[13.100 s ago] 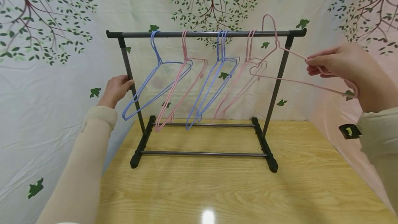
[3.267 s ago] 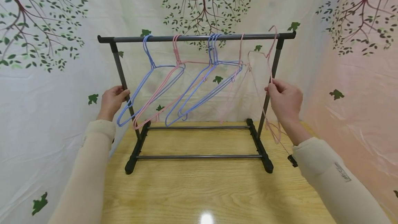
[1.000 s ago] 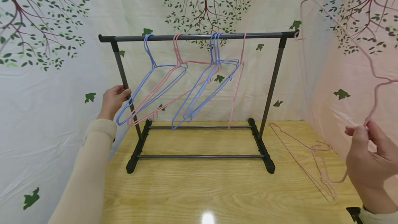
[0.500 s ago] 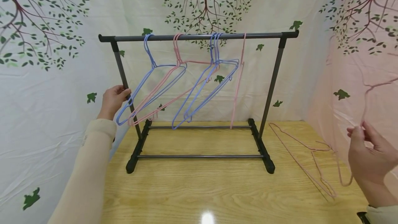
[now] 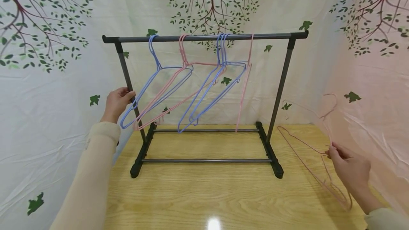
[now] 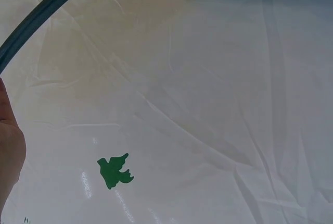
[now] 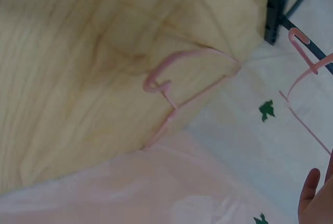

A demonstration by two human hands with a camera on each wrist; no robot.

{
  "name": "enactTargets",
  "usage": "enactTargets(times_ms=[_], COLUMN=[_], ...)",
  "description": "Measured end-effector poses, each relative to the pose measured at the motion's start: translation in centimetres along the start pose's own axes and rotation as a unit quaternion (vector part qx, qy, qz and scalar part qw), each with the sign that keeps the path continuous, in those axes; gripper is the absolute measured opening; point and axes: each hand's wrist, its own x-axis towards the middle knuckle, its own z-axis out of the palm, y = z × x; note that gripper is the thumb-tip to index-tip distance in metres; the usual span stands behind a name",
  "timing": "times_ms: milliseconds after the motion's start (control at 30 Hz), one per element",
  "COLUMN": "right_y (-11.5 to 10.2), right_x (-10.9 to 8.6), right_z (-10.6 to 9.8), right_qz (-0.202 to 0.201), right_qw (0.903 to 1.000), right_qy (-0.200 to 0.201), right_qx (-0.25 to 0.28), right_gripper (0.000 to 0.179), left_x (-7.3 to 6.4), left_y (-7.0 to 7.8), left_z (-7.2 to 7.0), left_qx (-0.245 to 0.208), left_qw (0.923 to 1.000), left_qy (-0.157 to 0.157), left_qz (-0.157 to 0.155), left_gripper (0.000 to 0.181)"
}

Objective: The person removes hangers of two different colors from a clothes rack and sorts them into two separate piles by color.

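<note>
At the rack's left upright (image 5: pixel 127 70), my left hand (image 5: pixel 115 105) grips the post with fingers and thumb; in the left wrist view, part of that hand (image 6: pixel 10 151) shows beside the dark pole (image 6: pixel 39 15). My right hand (image 5: pixel 351 171) pinches a pink clothes hanger (image 5: pixel 326 127) by its side, hook upward, right of the rack. Below and overlapping it, a second pink hanger (image 5: pixel 300 140) lies on the table. The right wrist view shows the held hanger (image 7: pixel 314 70) near the thumb and the lying hanger (image 7: pixel 173 109) on the wood.
On the rack's top bar (image 5: pixel 204 38) hang blue hangers (image 5: pixel 155 56) at left, pink ones (image 5: pixel 183 54), several blue ones (image 5: pixel 223 52) and one pink hanger (image 5: pixel 246 77) at right. The wooden table (image 5: pixel 204 191) meets a pink cloth (image 5: pixel 377 127) at right.
My right hand has taken the pink hanger off the rack's right side, carried it far right, then turned and lowered it over the lying hanger. My left hand stays on the upright.
</note>
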Motion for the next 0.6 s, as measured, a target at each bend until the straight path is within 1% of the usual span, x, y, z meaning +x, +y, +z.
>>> enactTargets(times_ms=[67, 167, 267, 367, 467, 567, 600], right_y=[0.5, 1.4, 2.1, 2.8, 3.4, 4.2, 4.5], right_x=[-0.3, -0.6, -0.9, -1.2, -1.3, -1.1, -0.9], right_z=[0.2, 0.4, 0.7, 1.0, 1.3, 1.4, 1.4], right_qz=[0.003, 0.007, 0.026, 0.041, 0.048, 0.056, 0.058], right_qw=[0.9991, 0.9956, 0.9913, 0.9877, 0.9860, 0.9828, 0.9808], right_qy=[-0.041, -0.093, -0.129, -0.151, -0.159, -0.174, -0.182], right_qx=[-0.001, -0.003, -0.005, -0.011, -0.011, -0.025, -0.038], right_gripper=[0.027, 0.032, 0.037, 0.041, 0.043, 0.047, 0.048], left_x=[-0.1, -0.1, -0.1, -0.1, -0.1, -0.1, -0.1], left_y=[0.0, 0.1, 0.1, 0.1, 0.0, 0.0, 0.0], left_z=[0.0, -0.1, -0.2, -0.2, -0.3, -0.3, -0.4], left_qx=[0.000, 0.001, 0.003, 0.001, -0.002, -0.005, -0.005], left_qw=[1.0000, 1.0000, 1.0000, 1.0000, 0.9999, 0.9999, 0.9999], left_qy=[-0.002, -0.004, -0.006, -0.009, -0.011, -0.014, -0.014], left_qz=[-0.002, -0.002, -0.001, -0.002, -0.004, -0.006, -0.007], left_gripper=[0.047, 0.048, 0.049, 0.049, 0.050, 0.050, 0.050])
